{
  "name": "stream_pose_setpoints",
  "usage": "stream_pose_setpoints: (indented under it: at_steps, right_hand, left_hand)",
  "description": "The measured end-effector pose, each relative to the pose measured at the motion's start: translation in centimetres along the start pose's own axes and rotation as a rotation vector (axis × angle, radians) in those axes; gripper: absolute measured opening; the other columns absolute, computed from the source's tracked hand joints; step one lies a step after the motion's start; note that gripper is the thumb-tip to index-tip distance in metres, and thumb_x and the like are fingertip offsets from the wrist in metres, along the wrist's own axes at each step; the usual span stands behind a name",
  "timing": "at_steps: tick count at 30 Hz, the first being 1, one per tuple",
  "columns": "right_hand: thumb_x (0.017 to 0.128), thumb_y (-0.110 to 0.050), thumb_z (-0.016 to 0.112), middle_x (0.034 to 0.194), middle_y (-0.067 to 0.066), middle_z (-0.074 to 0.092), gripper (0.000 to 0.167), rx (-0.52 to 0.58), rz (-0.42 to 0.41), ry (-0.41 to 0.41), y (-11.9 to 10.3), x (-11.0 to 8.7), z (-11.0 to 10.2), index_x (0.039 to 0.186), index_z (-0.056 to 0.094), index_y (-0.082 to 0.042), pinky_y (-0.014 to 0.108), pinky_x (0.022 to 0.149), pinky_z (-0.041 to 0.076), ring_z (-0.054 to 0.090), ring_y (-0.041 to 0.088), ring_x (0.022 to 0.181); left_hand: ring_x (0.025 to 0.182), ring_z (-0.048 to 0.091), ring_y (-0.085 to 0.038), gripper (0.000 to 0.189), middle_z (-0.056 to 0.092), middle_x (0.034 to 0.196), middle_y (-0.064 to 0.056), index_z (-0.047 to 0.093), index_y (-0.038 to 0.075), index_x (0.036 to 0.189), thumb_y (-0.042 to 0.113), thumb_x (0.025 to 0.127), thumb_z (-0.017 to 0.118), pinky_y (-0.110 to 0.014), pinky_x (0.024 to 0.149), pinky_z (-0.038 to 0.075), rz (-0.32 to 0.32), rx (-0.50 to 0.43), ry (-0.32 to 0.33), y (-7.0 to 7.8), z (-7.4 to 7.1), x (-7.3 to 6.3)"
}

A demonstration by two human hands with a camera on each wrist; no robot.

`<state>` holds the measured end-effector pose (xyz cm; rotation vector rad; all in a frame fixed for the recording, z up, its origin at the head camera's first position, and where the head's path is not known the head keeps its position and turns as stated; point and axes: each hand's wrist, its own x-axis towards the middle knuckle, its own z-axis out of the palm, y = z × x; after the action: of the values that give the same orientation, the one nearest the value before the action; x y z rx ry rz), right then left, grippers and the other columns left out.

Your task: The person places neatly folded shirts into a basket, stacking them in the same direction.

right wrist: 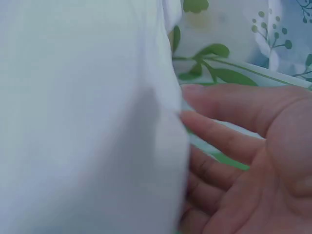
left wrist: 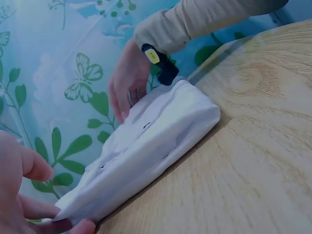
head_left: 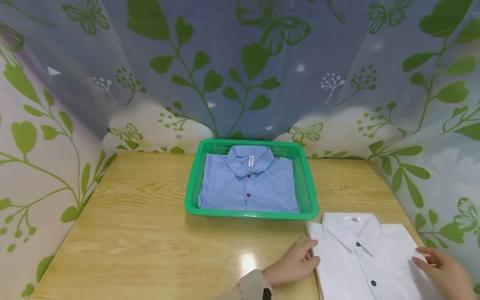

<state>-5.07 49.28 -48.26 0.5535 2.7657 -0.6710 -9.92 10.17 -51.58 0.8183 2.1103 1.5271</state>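
Observation:
A folded white shirt (head_left: 343, 266) with a collar and dark buttons lies face up at the table's right front. Along its left edge my left hand (head_left: 294, 262) touches the cloth with its fingertips; in the left wrist view the thumb stands apart above the fabric. On the opposite side, the fingertips of my right hand (head_left: 446, 271) meet the shirt's right edge. The right wrist view shows that thumb and index finger right at the cloth (right wrist: 97, 122), the other fingers partly hidden behind it.
A green plastic basket (head_left: 247, 214) stands at the back middle of the wooden table (head_left: 142, 233), close to the patterned curtain (head_left: 210, 62). Inside lies a folded blue shirt (head_left: 221, 189) with its collar toward the back. The white shirt's upper left corner is near the basket's front right corner.

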Motion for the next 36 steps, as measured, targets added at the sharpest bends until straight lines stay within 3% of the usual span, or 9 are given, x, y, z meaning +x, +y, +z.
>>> stream_pose_setpoints:
  at_steps: [4,7,9,12,14,18,25,30,36]
  right_hand:
    - [0.098,-0.038,0.061,0.128,0.043,0.048,0.070,0.085,-0.001,0.040,-1.1,1.6,0.4,0.136,0.038,0.016,0.058,0.082,0.048,0.049,0.059,0.111]
    - [0.097,-0.037,0.062,0.129,0.042,0.048,0.072,0.165,0.061,0.033,-1.1,2.7,0.3,0.137,0.037,0.017,0.060,0.087,0.044,0.046,0.057,0.116]
    - [0.098,-0.036,0.061,0.112,0.035,0.061,0.069,0.214,0.080,0.053,-0.7,3.1,0.1,0.134,0.041,0.019,0.048,0.083,0.049,0.057,0.042,0.103]
    - [0.099,-0.032,0.060,0.087,0.005,0.069,0.059,0.322,0.076,0.088,-0.1,3.4,0.0,0.126,0.049,0.019,0.027,0.070,0.049,0.058,0.013,0.082]
    - [0.099,-0.031,0.059,0.081,-0.015,0.065,0.053,0.387,0.058,0.109,0.2,3.6,0.1,0.119,0.054,0.018,0.017,0.061,0.044,0.052,-0.001,0.072]
    - [0.098,-0.035,0.061,0.082,-0.022,0.061,0.053,0.438,0.077,0.130,0.4,4.1,0.3,0.118,0.057,0.014,0.014,0.061,0.042,0.047,-0.011,0.072]
    - [0.099,-0.043,0.056,0.109,0.016,0.063,0.066,0.369,0.066,0.142,-0.2,4.6,0.6,0.129,0.046,0.014,0.017,0.067,0.041,0.037,-0.015,0.080]
    - [0.100,-0.035,0.056,0.095,0.006,0.063,0.054,0.292,-0.019,0.167,-0.7,4.6,0.8,0.117,0.052,0.016,0.019,0.061,0.039,0.041,-0.010,0.073]
    - [0.099,-0.029,0.058,0.106,0.036,0.057,0.052,0.205,0.034,0.167,-1.3,4.4,0.8,0.121,0.050,0.017,0.037,0.072,0.045,0.058,0.033,0.090]
  left_hand:
    - [0.087,0.048,0.005,0.052,0.041,0.145,-0.012,0.044,-0.006,0.144,0.015,0.098,0.056,-0.015,0.079,0.046,0.005,-0.040,0.063,-0.2,0.4,0.0]
    - [0.089,0.048,0.004,0.052,0.039,0.147,-0.013,0.043,-0.006,0.144,0.013,0.098,0.055,-0.015,0.080,0.046,0.032,-0.059,0.096,-0.3,0.7,0.0]
    - [0.092,0.048,0.003,0.051,0.039,0.147,-0.010,0.042,-0.004,0.146,0.013,0.099,0.053,-0.016,0.082,0.046,0.054,-0.103,0.098,-0.4,0.8,0.1]
    - [0.099,0.051,0.001,0.052,0.038,0.149,-0.007,0.039,-0.002,0.148,0.014,0.100,0.051,-0.018,0.086,0.047,0.066,-0.201,0.092,-0.3,0.8,0.2]
    - [0.106,0.052,-0.001,0.053,0.033,0.153,-0.007,0.037,0.000,0.150,0.014,0.100,0.050,-0.019,0.089,0.048,0.063,-0.258,0.091,-0.3,0.8,0.2]
    - [0.111,0.052,-0.005,0.056,0.027,0.157,-0.008,0.033,0.001,0.152,0.013,0.100,0.051,-0.019,0.091,0.047,0.062,-0.271,0.109,-0.3,0.7,0.5]
    - [0.086,0.053,0.000,0.065,0.016,0.162,-0.010,0.025,0.006,0.156,0.020,0.099,0.052,-0.018,0.079,0.049,-0.038,-0.223,0.103,-1.0,0.9,1.3]
    - [0.085,0.051,-0.001,0.069,0.015,0.163,-0.011,0.026,0.005,0.156,0.023,0.096,0.055,-0.020,0.085,0.047,-0.087,-0.118,0.123,-1.2,1.0,1.9]
    - [0.085,0.049,-0.001,0.068,0.030,0.151,-0.012,0.032,-0.001,0.152,0.018,0.092,0.058,-0.019,0.086,0.046,-0.110,-0.077,0.210,-0.8,1.4,1.6]
